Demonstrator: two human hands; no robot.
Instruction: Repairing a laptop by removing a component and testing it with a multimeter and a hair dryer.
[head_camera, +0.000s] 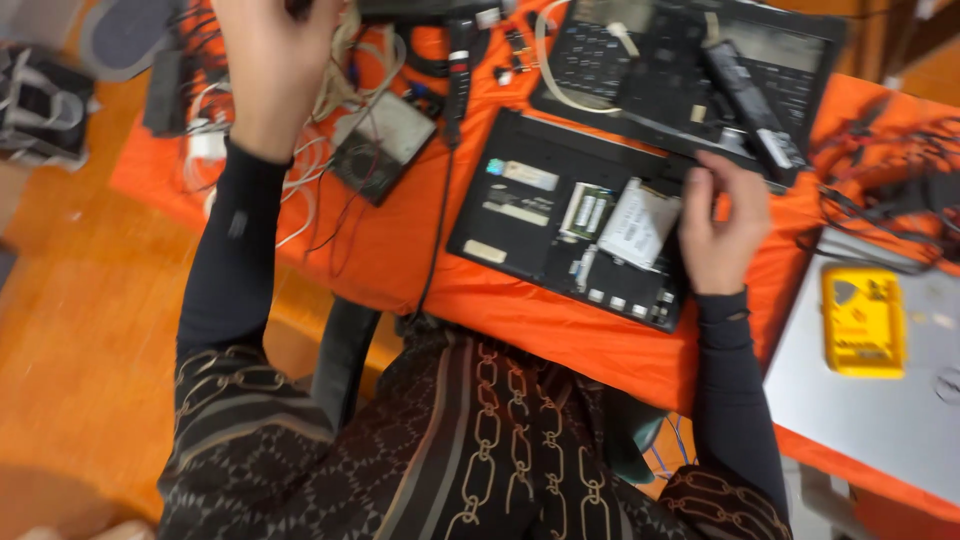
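Note:
An opened black laptop base (530, 215) lies upside down on the orange-covered table (520, 320), its boards and a silver drive (638, 225) exposed. My right hand (722, 225) sits on the base's right edge, fingers curled over the rim and thumb beside the silver drive. My left hand (272, 70) reaches far up to the table's back, over tangled white cables (318, 120). Its fingers are cut off by the frame's top edge, near a dark object there. The frame is blurred.
A second black laptop shell (690, 60) with a long black battery (752, 105) lies behind the base. A grey meter-like box (385, 148) sits to the left. At right, a yellow box (862, 320) rests on a silver laptop (880, 410), with dark cables (890, 185) behind.

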